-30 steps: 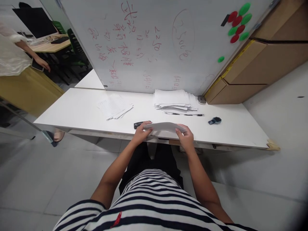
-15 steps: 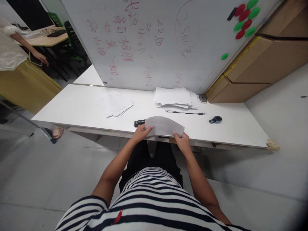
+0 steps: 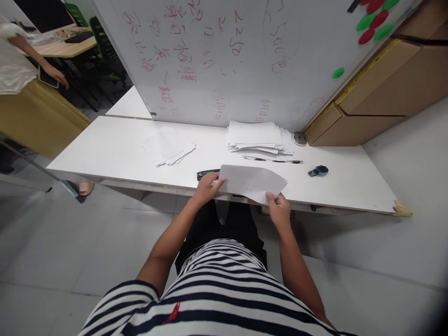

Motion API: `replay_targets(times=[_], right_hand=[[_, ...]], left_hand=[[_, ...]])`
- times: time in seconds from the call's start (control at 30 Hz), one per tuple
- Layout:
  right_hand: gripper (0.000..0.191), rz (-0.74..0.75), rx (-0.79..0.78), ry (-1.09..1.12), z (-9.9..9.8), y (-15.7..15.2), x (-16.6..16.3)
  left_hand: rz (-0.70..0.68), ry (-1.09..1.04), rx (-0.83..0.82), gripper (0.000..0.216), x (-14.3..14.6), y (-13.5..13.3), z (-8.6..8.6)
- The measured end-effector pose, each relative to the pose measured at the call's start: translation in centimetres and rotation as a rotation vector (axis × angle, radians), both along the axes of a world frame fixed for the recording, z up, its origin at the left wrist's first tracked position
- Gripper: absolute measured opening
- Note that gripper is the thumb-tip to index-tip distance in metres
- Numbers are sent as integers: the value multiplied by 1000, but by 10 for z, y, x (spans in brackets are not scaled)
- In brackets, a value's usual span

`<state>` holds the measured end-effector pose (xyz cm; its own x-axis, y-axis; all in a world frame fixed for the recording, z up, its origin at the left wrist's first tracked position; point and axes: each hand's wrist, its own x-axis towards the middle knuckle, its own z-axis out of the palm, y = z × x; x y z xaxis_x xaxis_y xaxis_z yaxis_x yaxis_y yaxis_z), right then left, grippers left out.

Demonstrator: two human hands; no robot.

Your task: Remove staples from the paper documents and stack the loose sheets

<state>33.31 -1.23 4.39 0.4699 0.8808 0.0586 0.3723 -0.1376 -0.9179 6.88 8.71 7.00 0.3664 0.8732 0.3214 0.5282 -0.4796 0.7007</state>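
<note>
The white tabletop (image 3: 105, 149) is bearing a thick paper stack (image 3: 252, 133). Above the tabletop's front edge you are holding the loose paper (image 3: 250, 179), apparently adjusting it. Your left hand (image 3: 206, 189) is pinching its left end, your right hand (image 3: 280, 211) its lower right corner; the next move is probably calling for light, even pressure.
</note>
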Motion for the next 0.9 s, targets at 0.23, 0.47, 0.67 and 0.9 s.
replay_targets(times=[0.23,0.47,0.67,0.9], right_hand=[[48,-34,-31,260,-14,-5,8],[50,-5,-130,420,-17,-2,8],[52,29,-185,342,-23,6,4],[50,2,-234,281,-23,1,7]], left_hand=[[134,418,83,50,-26,35,-22],[63,410,70,35,-32,41,-31],[9,396,67,34,-33,39,-26],[4,368,34,34,-34,39,-27]])
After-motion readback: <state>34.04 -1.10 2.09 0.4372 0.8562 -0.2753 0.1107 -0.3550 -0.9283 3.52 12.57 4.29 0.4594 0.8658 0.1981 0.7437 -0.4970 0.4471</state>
